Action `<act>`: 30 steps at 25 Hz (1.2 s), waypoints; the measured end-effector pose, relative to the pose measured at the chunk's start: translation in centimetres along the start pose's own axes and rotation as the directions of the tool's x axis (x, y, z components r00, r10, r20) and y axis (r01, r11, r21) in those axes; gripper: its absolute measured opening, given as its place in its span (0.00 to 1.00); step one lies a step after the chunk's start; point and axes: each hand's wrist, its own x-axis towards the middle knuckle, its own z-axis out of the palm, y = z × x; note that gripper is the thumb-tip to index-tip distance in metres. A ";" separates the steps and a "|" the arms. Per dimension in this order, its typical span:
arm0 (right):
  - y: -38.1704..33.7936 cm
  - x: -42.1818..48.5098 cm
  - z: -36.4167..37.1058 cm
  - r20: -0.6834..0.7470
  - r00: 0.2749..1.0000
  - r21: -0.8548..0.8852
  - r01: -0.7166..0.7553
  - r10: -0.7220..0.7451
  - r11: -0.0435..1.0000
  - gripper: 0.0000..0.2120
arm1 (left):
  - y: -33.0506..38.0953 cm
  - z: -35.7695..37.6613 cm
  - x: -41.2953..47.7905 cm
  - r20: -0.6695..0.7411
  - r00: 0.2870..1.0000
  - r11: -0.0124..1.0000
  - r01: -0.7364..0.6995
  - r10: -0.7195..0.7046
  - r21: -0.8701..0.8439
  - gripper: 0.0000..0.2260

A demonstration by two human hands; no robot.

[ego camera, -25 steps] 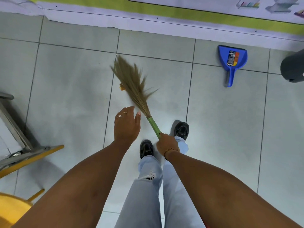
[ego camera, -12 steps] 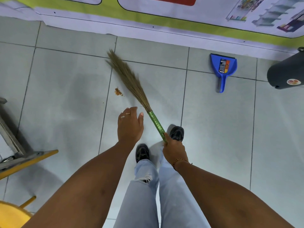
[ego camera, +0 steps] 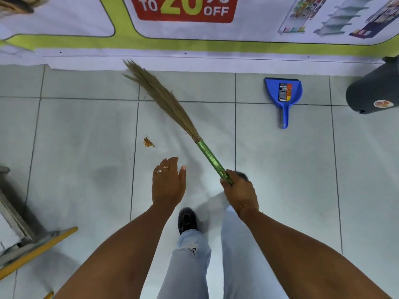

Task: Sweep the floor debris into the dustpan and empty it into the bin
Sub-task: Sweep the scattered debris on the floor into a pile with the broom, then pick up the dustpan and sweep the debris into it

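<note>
My right hand (ego camera: pixel 239 188) grips the green handle of a straw broom (ego camera: pixel 164 100), whose bristles reach up and left to the foot of the wall. A small orange pile of debris (ego camera: pixel 148 142) lies on the tile, left of the broom and just above my left hand (ego camera: pixel 168 182). That hand hovers flat with fingers apart and holds nothing. A blue dustpan (ego camera: pixel 283 93) lies on the floor at the upper right, handle toward me. The dark bin (ego camera: pixel 375 89) stands at the right edge, partly cut off.
A banner wall (ego camera: pixel 194 46) closes off the far side of the tiled floor. A grey metal frame with a yellow bar (ego camera: pixel 32 244) sits at the lower left. My legs and a black shoe (ego camera: pixel 187 219) are below the hands.
The broom has swung up and to the right, off the debris, which now lies uncovered on the tile. The view has tilted up toward the wall.
</note>
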 end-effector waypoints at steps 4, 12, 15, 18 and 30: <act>5.6 5.1 -9.2 -0.046 0.994 -0.080 -0.106 0.103 0.991 0.21 | 5.7 1.3 4.0 0.038 0.999 0.997 -0.040 0.037 0.071 0.22; 20.0 22.8 -30.4 -0.093 0.983 -0.179 -0.172 0.157 0.969 0.23 | 31.3 11.5 18.0 0.038 0.999 1.000 0.007 -0.006 -0.009 0.22; 24.2 28.5 -35.8 -0.056 0.989 -0.185 -0.143 0.135 0.972 0.22 | 41.0 16.5 23.3 0.065 0.997 0.999 -0.025 0.027 -0.029 0.28; 28.9 34.3 -39.6 0.007 0.995 -0.210 -0.097 0.101 0.973 0.20 | 48.7 21.8 27.1 0.132 0.991 0.999 -0.035 0.037 -0.023 0.21; 49.3 50.3 -37.7 -0.235 0.971 -0.343 -0.110 0.028 0.933 0.19 | 50.4 43.8 38.9 0.357 0.926 0.980 0.059 -0.125 0.191 0.28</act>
